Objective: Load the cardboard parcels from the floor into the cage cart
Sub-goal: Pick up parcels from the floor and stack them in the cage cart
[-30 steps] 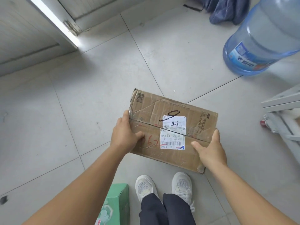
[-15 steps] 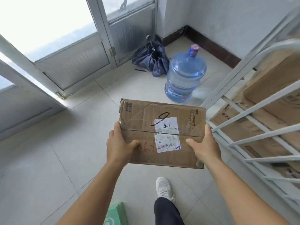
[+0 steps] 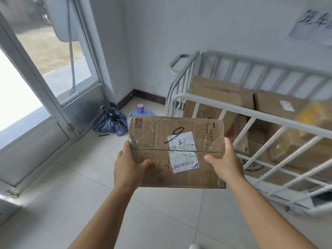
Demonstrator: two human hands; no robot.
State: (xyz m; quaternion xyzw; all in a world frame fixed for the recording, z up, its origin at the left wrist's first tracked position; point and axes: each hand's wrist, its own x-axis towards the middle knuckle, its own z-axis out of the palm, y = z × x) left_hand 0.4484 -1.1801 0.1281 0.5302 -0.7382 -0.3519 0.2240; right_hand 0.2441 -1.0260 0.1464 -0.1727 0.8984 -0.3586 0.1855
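Observation:
I hold a flat, taped cardboard parcel [image 3: 154, 141] in the air in front of me, with a white shipping label and a black "9" on its top. My left hand [image 3: 128, 168] grips its left edge, thumb on top. My right hand [image 3: 225, 163] grips its right edge the same way. The white cage cart [image 3: 181, 97] stands to the right, its barred side facing me. Several cardboard parcels [image 3: 221, 94] lie stacked inside it. The held parcel is left of the cart and outside its bars.
A blue water jug [image 3: 140, 109] stands on the floor behind the parcel, mostly hidden by it. A folded dark blue umbrella [image 3: 111, 121] lies by the glass door [image 3: 53, 69] on the left. White walls meet in the corner behind.
The view has risen from the floor to the room and turned toward the cart. The parcel has been lifted higher in both hands, and the cart's inside now shows.

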